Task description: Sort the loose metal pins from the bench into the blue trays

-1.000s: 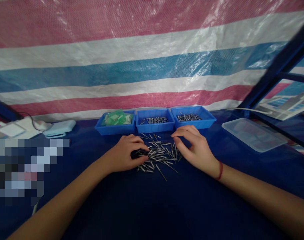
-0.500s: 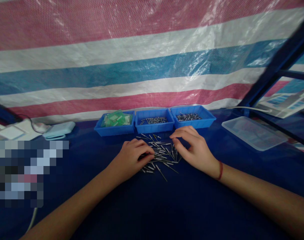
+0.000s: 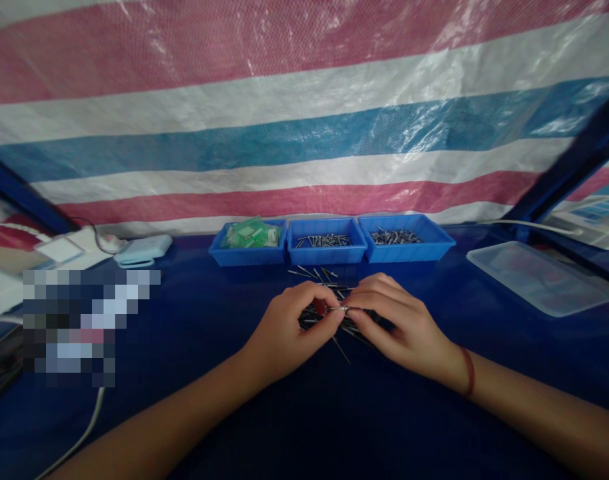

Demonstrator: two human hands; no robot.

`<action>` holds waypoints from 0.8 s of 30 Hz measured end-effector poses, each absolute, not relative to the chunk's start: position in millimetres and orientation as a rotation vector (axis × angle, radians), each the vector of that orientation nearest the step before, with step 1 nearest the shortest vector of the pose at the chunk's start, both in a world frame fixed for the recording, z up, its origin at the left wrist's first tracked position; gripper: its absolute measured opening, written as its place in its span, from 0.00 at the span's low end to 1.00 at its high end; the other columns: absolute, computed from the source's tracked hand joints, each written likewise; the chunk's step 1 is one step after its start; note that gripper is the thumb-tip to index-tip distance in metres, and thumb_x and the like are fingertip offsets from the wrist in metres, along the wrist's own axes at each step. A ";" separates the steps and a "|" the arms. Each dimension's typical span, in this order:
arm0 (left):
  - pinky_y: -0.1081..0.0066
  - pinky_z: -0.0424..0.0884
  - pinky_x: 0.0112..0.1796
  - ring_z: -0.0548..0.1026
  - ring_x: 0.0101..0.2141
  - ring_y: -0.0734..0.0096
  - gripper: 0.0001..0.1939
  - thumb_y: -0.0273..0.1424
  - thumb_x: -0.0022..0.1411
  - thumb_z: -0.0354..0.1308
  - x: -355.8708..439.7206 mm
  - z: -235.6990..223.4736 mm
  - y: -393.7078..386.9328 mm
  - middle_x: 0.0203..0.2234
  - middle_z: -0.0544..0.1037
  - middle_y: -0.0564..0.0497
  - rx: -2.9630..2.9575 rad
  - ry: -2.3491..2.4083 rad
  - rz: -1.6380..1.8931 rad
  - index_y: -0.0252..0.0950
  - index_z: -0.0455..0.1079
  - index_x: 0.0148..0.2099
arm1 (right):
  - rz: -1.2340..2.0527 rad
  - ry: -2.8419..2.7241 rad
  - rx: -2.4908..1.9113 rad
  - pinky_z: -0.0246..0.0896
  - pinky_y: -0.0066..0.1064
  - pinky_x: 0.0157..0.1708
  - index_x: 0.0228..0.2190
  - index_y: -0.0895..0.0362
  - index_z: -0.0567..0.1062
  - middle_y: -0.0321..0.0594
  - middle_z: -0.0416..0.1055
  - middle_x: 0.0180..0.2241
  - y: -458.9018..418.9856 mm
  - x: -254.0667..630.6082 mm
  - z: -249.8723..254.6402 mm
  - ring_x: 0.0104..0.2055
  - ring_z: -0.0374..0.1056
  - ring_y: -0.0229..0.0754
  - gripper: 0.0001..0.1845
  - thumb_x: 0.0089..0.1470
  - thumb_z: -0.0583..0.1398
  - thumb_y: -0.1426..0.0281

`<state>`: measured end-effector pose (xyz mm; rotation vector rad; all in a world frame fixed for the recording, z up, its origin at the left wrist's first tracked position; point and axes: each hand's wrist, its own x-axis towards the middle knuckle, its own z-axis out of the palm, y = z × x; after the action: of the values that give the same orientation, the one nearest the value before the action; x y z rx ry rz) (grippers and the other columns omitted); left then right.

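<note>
Above a loose pile of silvery blind rivets (image 3: pixel 357 328) on the dark blue table, my two hands meet fingertip to fingertip. My left hand (image 3: pixel 299 320) pinches a small metal rivet (image 3: pixel 340 309) between thumb and forefinger. From the other side, my right hand (image 3: pixel 397 320), with a red band at its wrist, closes thumb and finger on the same rivet. Both hands cover much of the pile; several rivets show behind them and one points toward me below.
Along the back stand a blue bin (image 3: pixel 247 255) with green packets, a middle blue bin (image 3: pixel 327 255) and a right blue bin (image 3: pixel 409 251), both with rivets. A clear plastic lid (image 3: pixel 539 277) lies right. A light-blue device (image 3: pixel 144 250) and white cable (image 3: pixel 91 423) are left.
My left hand has risen from the pile with a rivet, and my right hand has come in and closed on it. The view has turned slightly left.
</note>
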<state>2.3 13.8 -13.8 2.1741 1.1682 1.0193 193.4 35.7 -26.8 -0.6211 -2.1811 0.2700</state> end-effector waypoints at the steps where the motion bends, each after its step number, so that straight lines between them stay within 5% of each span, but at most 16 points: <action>1: 0.72 0.66 0.34 0.73 0.30 0.73 0.02 0.28 0.60 0.54 2.2 -14.4 14.4 0.28 0.75 0.54 2.167 1.175 1.017 0.37 0.67 0.34 | 0.291 -2.150 -0.625 0.61 0.36 0.35 0.34 0.55 0.72 0.39 0.72 0.29 35.2 192.9 -26.7 0.33 0.67 0.40 0.07 0.52 0.58 0.76; 10: 0.69 0.64 0.37 0.72 0.34 0.69 0.03 0.29 0.60 0.55 2.2 -21.1 15.6 0.31 0.76 0.51 2.349 1.077 0.987 0.36 0.67 0.37 | 0.630 -1.933 -0.750 0.62 0.27 0.28 0.29 0.56 0.72 0.35 0.70 0.26 28.2 188.5 -29.3 0.28 0.67 0.34 0.03 0.51 0.60 0.75; 24: 0.68 0.65 0.38 0.71 0.35 0.69 0.04 0.29 0.63 0.52 4.7 -24.2 17.0 0.32 0.76 0.50 2.315 1.068 0.974 0.36 0.68 0.38 | 0.719 -1.866 -0.837 0.61 0.29 0.28 0.29 0.59 0.73 0.39 0.70 0.26 27.9 188.9 -29.2 0.28 0.67 0.37 0.04 0.53 0.59 0.71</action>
<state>4.7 17.0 -24.2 2.3151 1.0679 0.9739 188.9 27.9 -29.2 -0.8366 -1.8656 0.7192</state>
